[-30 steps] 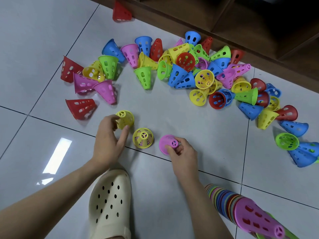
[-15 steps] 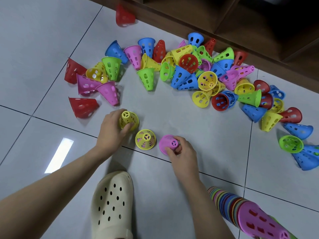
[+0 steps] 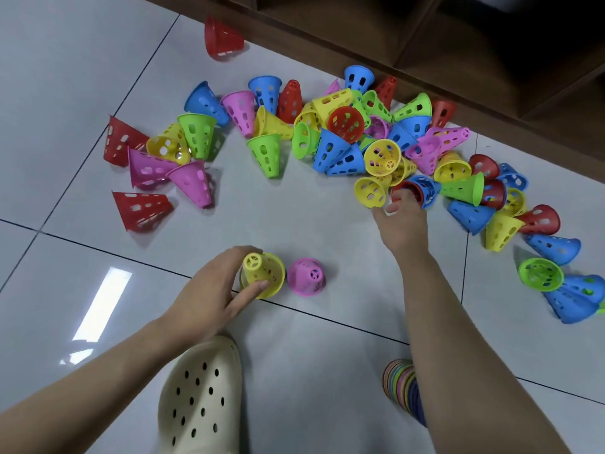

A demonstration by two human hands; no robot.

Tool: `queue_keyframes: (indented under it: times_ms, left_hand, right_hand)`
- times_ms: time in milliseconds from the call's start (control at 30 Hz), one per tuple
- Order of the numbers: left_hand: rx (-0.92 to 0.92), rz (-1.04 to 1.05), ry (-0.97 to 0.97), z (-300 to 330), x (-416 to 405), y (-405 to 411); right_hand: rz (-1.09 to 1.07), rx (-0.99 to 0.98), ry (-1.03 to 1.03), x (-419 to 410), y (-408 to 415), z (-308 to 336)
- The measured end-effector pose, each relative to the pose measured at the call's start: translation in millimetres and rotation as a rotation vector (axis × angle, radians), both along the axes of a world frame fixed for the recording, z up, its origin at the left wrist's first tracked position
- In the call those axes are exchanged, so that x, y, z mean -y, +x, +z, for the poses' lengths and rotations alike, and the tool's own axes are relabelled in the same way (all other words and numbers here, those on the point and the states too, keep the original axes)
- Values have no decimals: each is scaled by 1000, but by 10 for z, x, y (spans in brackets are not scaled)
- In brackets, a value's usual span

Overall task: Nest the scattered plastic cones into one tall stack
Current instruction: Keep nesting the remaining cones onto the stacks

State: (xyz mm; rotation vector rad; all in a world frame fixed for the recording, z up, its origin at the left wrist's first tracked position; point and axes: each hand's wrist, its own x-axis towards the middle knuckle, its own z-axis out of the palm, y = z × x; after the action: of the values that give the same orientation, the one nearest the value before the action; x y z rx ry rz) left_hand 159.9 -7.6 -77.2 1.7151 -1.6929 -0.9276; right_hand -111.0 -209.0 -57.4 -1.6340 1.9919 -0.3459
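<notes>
Tiled floor (image 3: pixel 294 217), dozens of loose cones (image 3: pixel 343 142) left. Left hand (image 3: pixel 209 290) gripping two nested yellow cones (image 3: pixel 265 273); right hand (image 3: pixel 404 221) fingers closing on red cone (image 3: pixel 407 190).

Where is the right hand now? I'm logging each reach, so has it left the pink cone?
Yes. The right hand has left the pink cone and reached up-right across the floor to the red cone in the pile.

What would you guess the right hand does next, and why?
Probably it closes on the red cone at the pile's edge and lifts it out. The right hand already has its fingertips at that rim, while the left hand holds the yellow cones.
</notes>
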Motion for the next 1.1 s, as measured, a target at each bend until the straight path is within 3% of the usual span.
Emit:
queue_keyframes:
  times_ms: [200, 300, 500, 667, 833, 967, 1100]
  left_hand:
    - [90, -140, 0, -183, 56, 15]
    - [152, -154, 28, -281, 120, 46]
    - [158, -149, 17, -352, 255, -1]
    - [118, -115, 33, -386, 289, -70]
    - [105, -116, 56, -410, 292, -76]
    - [85, -91, 67, -417, 286, -90]
    - [79, -80, 73, -441, 270, -93]
  right_hand:
    - [204, -328, 81, 428, 92, -153]
    - [214, -364, 83, 494, 78, -169]
    - [298, -297, 86, 259, 5, -226]
    - [391, -145, 294, 137, -76, -156]
    - [255, 10, 419, 225, 91, -76]
    - [213, -322, 419, 166, 216, -214]
    - [200, -377, 466, -3, 241, -222]
